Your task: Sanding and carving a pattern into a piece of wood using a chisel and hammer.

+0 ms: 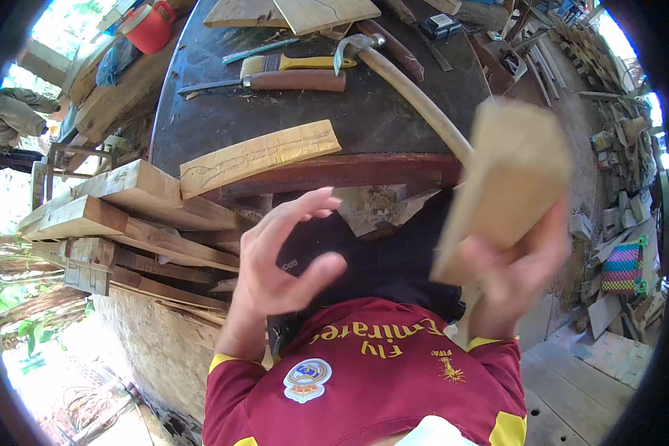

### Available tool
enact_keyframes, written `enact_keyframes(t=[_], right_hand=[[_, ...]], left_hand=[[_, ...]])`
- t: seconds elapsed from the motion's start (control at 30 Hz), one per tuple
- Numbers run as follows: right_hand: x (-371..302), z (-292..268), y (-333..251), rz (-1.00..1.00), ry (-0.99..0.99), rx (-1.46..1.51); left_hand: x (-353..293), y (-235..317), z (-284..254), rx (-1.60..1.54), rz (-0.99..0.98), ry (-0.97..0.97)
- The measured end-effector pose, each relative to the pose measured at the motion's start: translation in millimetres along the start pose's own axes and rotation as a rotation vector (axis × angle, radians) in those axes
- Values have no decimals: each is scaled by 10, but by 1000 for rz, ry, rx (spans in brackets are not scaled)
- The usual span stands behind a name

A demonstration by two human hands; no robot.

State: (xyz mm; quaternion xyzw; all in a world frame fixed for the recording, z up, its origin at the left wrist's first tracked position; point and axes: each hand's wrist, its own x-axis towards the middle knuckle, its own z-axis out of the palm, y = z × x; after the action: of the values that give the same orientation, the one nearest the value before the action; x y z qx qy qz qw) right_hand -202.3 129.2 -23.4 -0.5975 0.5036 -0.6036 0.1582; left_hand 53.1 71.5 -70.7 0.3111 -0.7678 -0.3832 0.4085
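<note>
My right hand [509, 275] grips a thick wooden block [505, 186] and holds it up at the right, its far end tilted upward. The block is slightly blurred and covers part of the table's edge. My left hand [279, 256] is empty, its fingers stretched out and thumb apart, in front of my body. Just beyond it a carved wooden strip [264, 156] with a pencilled pattern lies along the dark table's [394, 123] near edge. Farther back rest a chisel [293, 80] with a brown handle, a yellow-handled paintbrush [301, 64] and an adze-like tool [416, 97] with a long wooden handle.
Stacked planks [126, 215] stick out at the left, close to my left arm. Flat boards [323, 13] lie at the table's far side, near a small dark box [440, 27]. A red mug [147, 30] stands at the far left. Wood offcuts and a woven bag [623, 267] are at the right.
</note>
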Motion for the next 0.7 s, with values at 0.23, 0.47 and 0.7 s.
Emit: enact_keyframes(t=[0.23, 0.47, 0.7], right_hand=[[-631, 1061, 462, -50, -538, 225], [-108, 795, 635, -365, -671, -121], [257, 229, 1044, -43, -21, -920]], left_hand=[[-39, -30, 237, -315, -61, 276], [-186, -417, 269, -72, 28, 448], [-147, -681, 284, 110, 103, 510]])
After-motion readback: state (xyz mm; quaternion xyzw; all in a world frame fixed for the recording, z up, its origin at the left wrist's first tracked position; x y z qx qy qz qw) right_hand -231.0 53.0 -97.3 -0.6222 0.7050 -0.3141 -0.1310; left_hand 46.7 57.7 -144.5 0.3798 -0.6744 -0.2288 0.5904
